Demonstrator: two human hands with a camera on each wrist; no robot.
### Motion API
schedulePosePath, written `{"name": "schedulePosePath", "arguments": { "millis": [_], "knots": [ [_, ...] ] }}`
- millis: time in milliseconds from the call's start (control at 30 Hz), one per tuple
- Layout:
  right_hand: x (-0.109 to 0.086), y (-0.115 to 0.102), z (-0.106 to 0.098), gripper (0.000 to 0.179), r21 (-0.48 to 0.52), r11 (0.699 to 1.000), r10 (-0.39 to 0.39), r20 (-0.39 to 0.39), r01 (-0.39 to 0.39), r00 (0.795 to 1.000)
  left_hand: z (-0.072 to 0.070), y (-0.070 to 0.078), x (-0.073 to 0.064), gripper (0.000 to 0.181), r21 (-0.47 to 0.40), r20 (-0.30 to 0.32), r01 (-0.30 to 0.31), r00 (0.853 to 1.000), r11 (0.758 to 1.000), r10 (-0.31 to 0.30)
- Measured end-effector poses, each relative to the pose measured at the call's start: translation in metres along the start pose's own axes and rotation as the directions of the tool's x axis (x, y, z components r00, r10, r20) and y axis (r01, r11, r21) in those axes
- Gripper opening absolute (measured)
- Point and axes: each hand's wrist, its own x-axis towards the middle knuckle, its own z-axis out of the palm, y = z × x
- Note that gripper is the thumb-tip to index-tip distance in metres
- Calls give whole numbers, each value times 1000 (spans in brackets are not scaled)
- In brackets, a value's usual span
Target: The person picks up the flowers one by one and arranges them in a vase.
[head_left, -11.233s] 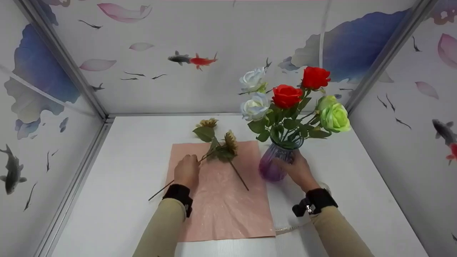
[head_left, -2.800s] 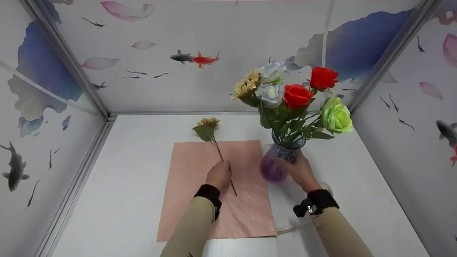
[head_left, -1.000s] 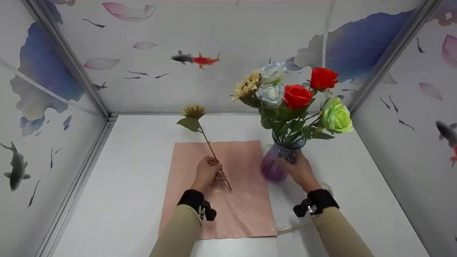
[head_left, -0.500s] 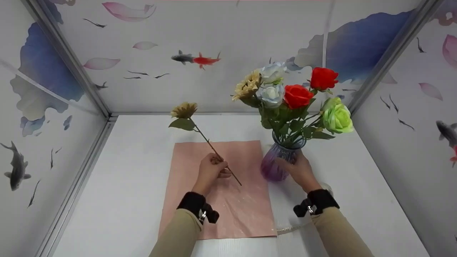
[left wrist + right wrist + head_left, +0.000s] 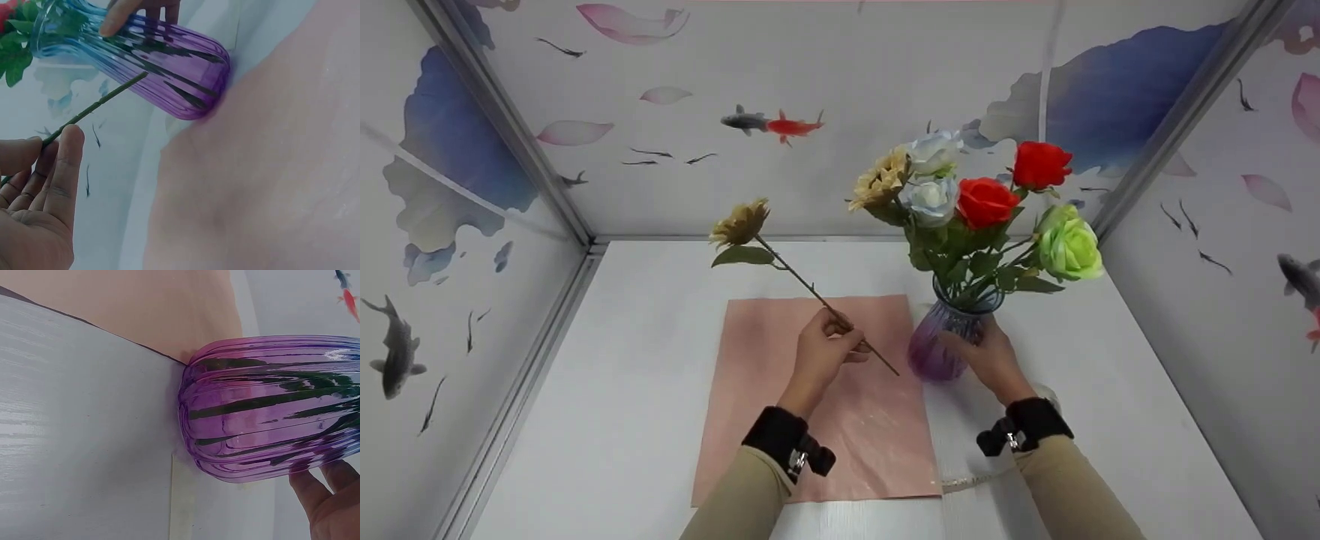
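My left hand pinches the stem of an artificial sunflower above the pink sheet. The bloom leans up to the left, and the stem's bare lower end points down right toward the vase. In the left wrist view that stem overlaps the vase's side. My right hand grips the blue-and-purple ribbed glass vase by its right side. Two red roses, pale blue roses, a green rose and another sunflower stand in the vase. Dark stems show through its glass in the right wrist view.
A pink wrapping sheet lies flat on the white table, just left of the vase. A ribbon-like strip runs out from its lower right edge. Printed wall panels enclose the table's back and sides.
One sunflower has gone from the sheet into the vase. My left hand has picked up the other, tilted its bloom left and moved rightward toward the vase. My right hand stays on the vase.
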Motion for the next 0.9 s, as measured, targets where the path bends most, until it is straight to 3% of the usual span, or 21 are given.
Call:
{"name": "schedulePosePath", "arguments": {
  "millis": [233, 467, 733, 900],
  "knots": [
    [0, 0, 0, 101, -12, 1000, -10, -6, 10, 1000, 19, 24, -10, 22, -73, 27, -92, 995, 993, 95],
    [0, 1, -1, 104, 4, 1000, 13, 20, -13, 1000, 32, 47, -17, 22, -117, 42, -204, 977, 972, 210],
    [0, 0, 0, 100, 9, 1000, -6, 4, 6, 1000, 48, 64, -18, 20, -164, 0, -285, 957, 944, 289],
    [0, 0, 0, 96, 9, 1000, -3, -4, 3, 1000, 60, 70, -12, 16, -140, -27, -308, 951, 941, 308]
  ]
}}
